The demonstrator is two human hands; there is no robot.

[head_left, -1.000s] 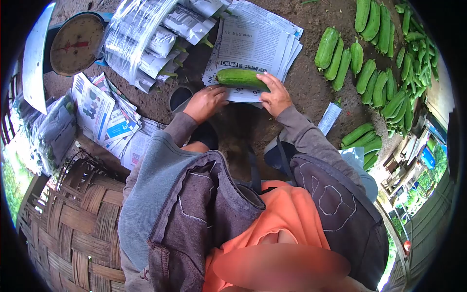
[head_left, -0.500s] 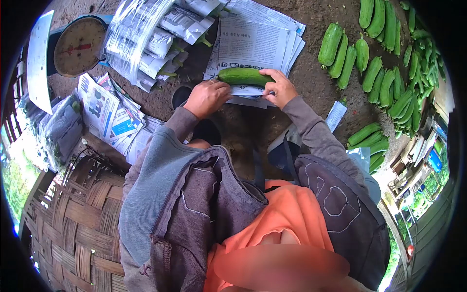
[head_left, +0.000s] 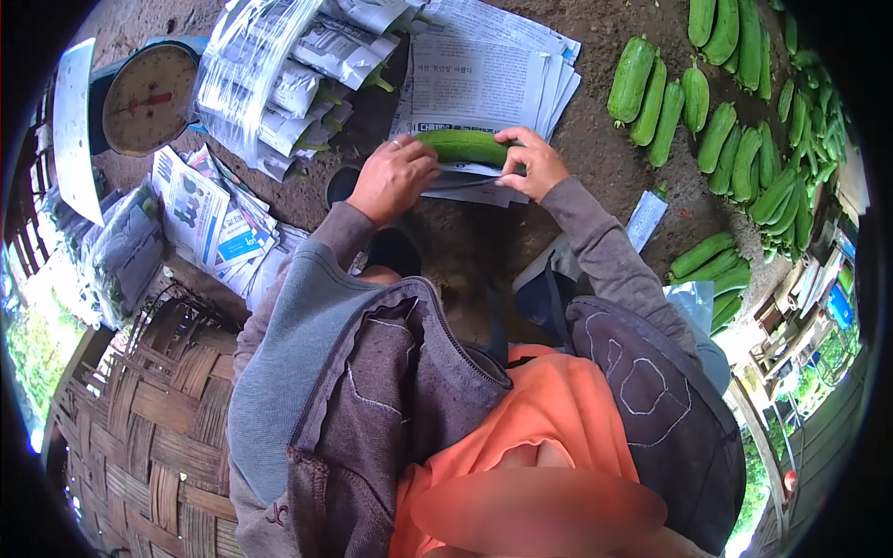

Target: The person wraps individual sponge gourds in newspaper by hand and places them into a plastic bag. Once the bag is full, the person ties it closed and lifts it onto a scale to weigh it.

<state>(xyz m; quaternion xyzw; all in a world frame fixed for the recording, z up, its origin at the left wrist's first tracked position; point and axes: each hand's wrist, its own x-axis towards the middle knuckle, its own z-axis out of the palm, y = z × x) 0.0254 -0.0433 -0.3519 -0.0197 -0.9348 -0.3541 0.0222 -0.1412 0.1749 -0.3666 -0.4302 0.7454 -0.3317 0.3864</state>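
A green vegetable [head_left: 462, 146] lies crosswise on printed newspaper sheets [head_left: 484, 84], between the fingers of the left hand [head_left: 395, 181] and the right hand [head_left: 537, 167].
The left fingers are bent, side by side, at the vegetable's left end, and cover part of it; their tips are hidden, so I cannot tell whether they grip it or the paper's edge. On the right, forefinger and thumb are parted in a curve: the forefinger touches the vegetable's right end, while the thumb sits lower, by the near edge of the sheets; whether it pinches the paper I cannot tell. The sheets rest on the bare ground [head_left: 595, 135], just beside a plastic-bound bundle of paper-wrapped vegetables [head_left: 293, 79], with loose green vegetables [head_left: 628, 79] in rows to the right.
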